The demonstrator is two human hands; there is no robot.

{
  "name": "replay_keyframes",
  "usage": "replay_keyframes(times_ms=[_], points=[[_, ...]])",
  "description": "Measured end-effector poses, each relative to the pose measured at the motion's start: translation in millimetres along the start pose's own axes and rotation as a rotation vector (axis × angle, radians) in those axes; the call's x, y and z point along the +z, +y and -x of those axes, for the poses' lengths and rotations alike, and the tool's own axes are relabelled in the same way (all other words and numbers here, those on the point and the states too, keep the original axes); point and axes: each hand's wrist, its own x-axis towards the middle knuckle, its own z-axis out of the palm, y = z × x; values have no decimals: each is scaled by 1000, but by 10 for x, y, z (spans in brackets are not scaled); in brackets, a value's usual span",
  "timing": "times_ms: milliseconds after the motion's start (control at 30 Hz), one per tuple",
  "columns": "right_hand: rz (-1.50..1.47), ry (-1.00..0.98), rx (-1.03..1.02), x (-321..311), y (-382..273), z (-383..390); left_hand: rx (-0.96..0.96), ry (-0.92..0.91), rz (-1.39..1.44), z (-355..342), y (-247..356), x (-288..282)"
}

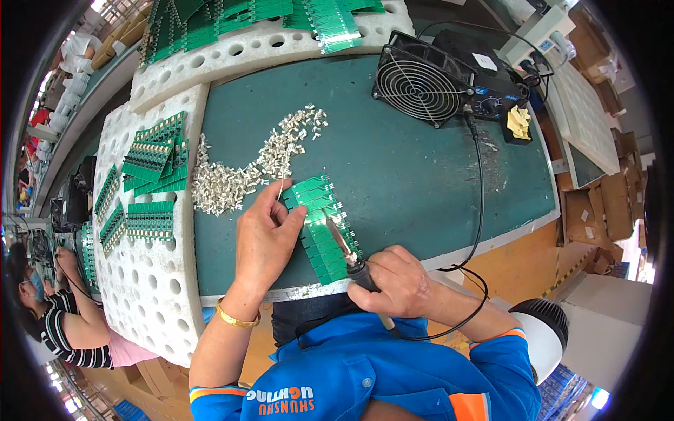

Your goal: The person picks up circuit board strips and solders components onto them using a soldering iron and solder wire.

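My left hand (265,235) is at the near left part of the bench, thumb pressed on the left edge of a green circuit board panel (319,249) and fingers closed beside it. A thin pale strand, perhaps solder wire, shows at its fingertips. In my right hand (397,281) is a soldering iron (361,274) with a black grip, its metal tip down on the panel's surface. Small pins line the panel's right edge. Just beyond my left hand lies a heap of small whitish connectors (228,182), trailing off toward the far side.
White foam trays (151,277) with round holes stand left and far, bearing stacked green boards (154,158). At far right are a black fan (421,88), a soldering station (491,102) and a yellow sponge (518,121). The iron's cable (480,203) loops at right. A co-worker (70,309) sits left.
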Motion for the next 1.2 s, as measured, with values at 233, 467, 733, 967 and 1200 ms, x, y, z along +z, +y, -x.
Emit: replay_keyframes(times_ms=[233, 467, 733, 967, 1200], points=[[83, 41, 109, -74, 52, 24, 2, 70, -116, 115, -6, -35], [65, 105, 171, -34, 21, 98, 66, 118, -135, 251, -57, -47], [42, 173, 196, 73, -25, 145, 74, 138, -166, 412, -86, -79], [72, 179, 254, 5, 5, 58, 66, 113, -128, 633, -122, -97], [87, 147, 267, -28, 40, 47, 42, 99, -103, 781, -132, -102]])
